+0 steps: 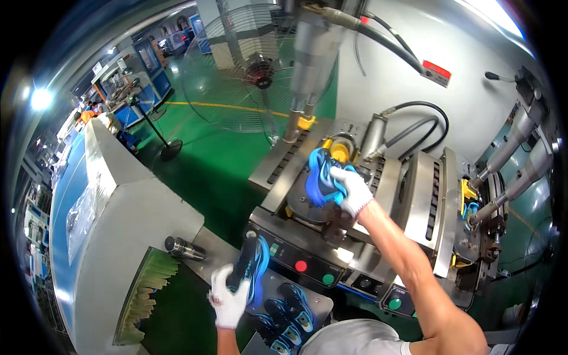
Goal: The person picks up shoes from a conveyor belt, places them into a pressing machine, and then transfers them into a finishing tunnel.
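My right hand [354, 190], in a white glove, grips a blue and black sports shoe [319, 177] over the round metal plate of a pressing machine [299, 204]. Part of the shoe hides behind the fingers. Lower and to the left, my gloved left hand [228, 297] closes on a second blue and black shoe [251, 269], held by its side at the machine's front. Just beside it, several similar shoes [291, 313] lie in a row on a metal shelf [321, 305].
Buttons [300, 266] line the machine's front panel. A second press station [470, 236] stands at right. At left are a metal flask [184, 248] and a grey conveyor housing [142, 219] with a bristle-like curtain [145, 296]. A large fan [258, 71] stands behind on the green floor.
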Demonstrator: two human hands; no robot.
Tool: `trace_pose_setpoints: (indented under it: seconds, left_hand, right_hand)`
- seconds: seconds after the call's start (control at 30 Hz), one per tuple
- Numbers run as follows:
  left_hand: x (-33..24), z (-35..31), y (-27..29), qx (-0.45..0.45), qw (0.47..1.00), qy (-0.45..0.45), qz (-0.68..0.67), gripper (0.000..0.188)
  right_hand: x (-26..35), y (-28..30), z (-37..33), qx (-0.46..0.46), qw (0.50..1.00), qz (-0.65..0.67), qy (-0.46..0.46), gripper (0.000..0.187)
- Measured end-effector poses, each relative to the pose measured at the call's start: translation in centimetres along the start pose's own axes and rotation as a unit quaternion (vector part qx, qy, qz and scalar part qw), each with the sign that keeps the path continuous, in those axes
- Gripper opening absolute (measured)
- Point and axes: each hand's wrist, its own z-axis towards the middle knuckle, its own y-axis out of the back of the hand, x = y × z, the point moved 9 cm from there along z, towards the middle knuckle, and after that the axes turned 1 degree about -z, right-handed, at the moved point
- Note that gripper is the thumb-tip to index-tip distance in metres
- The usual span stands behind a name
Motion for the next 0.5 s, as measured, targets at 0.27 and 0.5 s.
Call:
trace_pose_setpoints:
  seconds: [0.27, 0.5]
  left_hand:
    - [13.6, -22.5, 5.5, 0.019, 0.909, 0.397, 0.125, 0.047]
    - [15.4, -33.5, 0.6, 0.025, 0.858, 0.48, 0.18, 0.054]
  right_hand:
    - [1.9, 10.6, 18.7, -0.356, 0.618, -0.68, 0.17, 0.046]
    - [-0.5, 12.2, 22.6, -0.285, 0.721, -0.616, 0.136, 0.018]
